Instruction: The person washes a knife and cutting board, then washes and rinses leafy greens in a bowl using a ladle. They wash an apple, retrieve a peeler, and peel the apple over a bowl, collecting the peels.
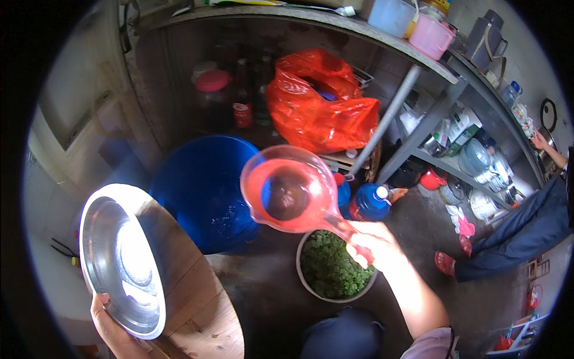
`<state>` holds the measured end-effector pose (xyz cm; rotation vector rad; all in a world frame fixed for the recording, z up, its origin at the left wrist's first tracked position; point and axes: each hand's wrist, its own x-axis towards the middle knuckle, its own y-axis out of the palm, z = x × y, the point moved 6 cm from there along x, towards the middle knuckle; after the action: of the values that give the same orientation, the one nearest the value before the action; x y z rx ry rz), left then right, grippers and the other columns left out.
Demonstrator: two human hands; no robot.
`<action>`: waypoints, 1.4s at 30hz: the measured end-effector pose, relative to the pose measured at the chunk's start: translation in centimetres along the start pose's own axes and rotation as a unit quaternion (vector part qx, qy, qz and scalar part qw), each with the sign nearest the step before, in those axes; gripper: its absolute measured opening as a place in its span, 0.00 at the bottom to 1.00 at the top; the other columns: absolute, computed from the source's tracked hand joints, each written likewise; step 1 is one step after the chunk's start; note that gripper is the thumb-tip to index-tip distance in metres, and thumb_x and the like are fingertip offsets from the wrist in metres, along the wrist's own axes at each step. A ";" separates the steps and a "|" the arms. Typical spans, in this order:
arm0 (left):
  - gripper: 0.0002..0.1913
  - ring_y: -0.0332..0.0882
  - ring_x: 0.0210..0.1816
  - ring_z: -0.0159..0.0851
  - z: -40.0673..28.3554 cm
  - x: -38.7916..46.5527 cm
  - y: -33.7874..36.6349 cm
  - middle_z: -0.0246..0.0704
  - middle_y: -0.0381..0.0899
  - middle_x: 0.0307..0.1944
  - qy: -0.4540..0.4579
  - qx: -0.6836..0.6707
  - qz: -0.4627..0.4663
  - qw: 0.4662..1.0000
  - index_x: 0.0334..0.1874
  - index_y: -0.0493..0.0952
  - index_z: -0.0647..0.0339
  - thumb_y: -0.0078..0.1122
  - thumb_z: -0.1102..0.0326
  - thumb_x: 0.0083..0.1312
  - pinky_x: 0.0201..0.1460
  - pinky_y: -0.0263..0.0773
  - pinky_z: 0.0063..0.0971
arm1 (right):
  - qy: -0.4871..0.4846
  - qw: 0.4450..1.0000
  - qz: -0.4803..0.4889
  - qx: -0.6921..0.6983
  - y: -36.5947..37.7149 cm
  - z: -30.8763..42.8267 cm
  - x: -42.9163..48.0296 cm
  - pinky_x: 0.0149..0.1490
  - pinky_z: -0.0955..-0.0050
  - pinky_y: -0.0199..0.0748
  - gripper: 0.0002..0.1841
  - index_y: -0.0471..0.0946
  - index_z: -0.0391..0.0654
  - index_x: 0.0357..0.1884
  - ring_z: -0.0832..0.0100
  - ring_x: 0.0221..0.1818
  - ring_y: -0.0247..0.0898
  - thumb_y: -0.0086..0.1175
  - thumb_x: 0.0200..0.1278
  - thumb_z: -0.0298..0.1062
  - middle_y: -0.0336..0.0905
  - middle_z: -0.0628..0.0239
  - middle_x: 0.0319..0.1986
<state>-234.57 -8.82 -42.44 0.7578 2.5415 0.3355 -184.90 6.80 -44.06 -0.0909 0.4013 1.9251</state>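
Note:
My right hand (pixel 372 244) is closed round the handle of a translucent red plastic water ladle (pixel 289 188), held between a blue tub and a bowl of greens. Liquid appears to lie in the ladle. At lower left, my left hand (pixel 107 318) grips the lower rim of a shiny stainless steel basin (pixel 123 264), which is tilted on its side above a wooden surface. The large blue plastic tub (pixel 202 179) has water at its bottom. Below the ladle, a round pale-rimmed bowl full of leafy greens (pixel 336 269) stands on the floor.
A round wooden tabletop (pixel 202 296) is at lower left. A red plastic bag (pixel 318 103) sits under the counter (pixel 287 13), near bottles and a pink-lidded jar (pixel 213 83). Blue-filled plastic bottles (pixel 370 202) stand near the counter leg. At right, another person (pixel 515 229) stands by a shelf of cookware.

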 end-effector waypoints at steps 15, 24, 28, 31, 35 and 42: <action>0.23 0.78 0.41 0.43 1.2 0.6 0.9 0.40 0.77 0.43 -0.042 0.002 0.021 0.999 0.52 0.71 0.66 0.51 0.64 0.53 0.46 0.75 0.34 | 0.112 0.961 -0.247 -0.056 -12.4 -11.2 -18.5 0.19 0.82 0.60 0.18 0.71 0.33 0.56 0.80 0.15 0.64 0.49 0.64 0.26 0.75 0.65 0.21; 0.18 0.80 0.37 0.43 1.2 -0.8 2.2 0.38 0.79 0.40 -0.031 0.041 -0.008 0.999 0.47 0.72 0.66 0.49 0.67 0.53 0.40 0.79 0.35 | 0.129 0.950 -0.274 -0.071 -14.4 -13.7 -20.8 0.19 0.82 0.60 0.16 0.73 0.33 0.53 0.81 0.15 0.64 0.50 0.63 0.24 0.75 0.64 0.20; 0.24 0.77 0.42 0.43 1.2 -1.9 3.4 0.38 0.76 0.45 -0.010 0.066 -0.001 0.998 0.52 0.70 0.66 0.51 0.61 0.54 0.45 0.74 0.35 | 0.135 0.947 -0.277 -0.093 -14.7 -13.5 -20.6 0.18 0.83 0.60 0.15 0.74 0.33 0.51 0.81 0.15 0.64 0.50 0.63 0.24 0.75 0.65 0.20; 0.21 0.79 0.39 0.43 1.4 -2.3 3.7 0.39 0.78 0.42 -0.010 0.053 -0.019 0.998 0.50 0.71 0.66 0.49 0.64 0.53 0.42 0.77 0.35 | 0.135 0.946 -0.271 -0.117 -15.0 -13.0 -20.3 0.19 0.83 0.60 0.14 0.75 0.33 0.50 0.82 0.15 0.64 0.50 0.63 0.24 0.75 0.66 0.20; 0.20 0.79 0.37 0.44 1.2 -2.3 3.8 0.40 0.78 0.40 -0.012 0.055 -0.025 0.998 0.49 0.72 0.66 0.49 0.66 0.53 0.40 0.79 0.35 | 0.138 0.942 -0.273 -0.139 -15.1 -12.4 -20.0 0.19 0.84 0.61 0.14 0.76 0.34 0.50 0.83 0.15 0.64 0.51 0.63 0.24 0.75 0.68 0.20; 0.20 0.80 0.37 0.45 1.3 -2.3 3.7 0.41 0.78 0.40 -0.015 0.041 -0.013 0.999 0.48 0.72 0.68 0.49 0.67 0.53 0.40 0.80 0.36 | 0.117 0.934 -0.280 -0.188 -15.3 -11.2 -19.8 0.20 0.84 0.62 0.14 0.76 0.32 0.50 0.83 0.15 0.65 0.51 0.61 0.22 0.76 0.67 0.20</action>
<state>-230.53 -6.99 -41.44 0.7538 2.5479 0.2108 -164.70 -9.37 -53.17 -0.6267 0.1311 1.4007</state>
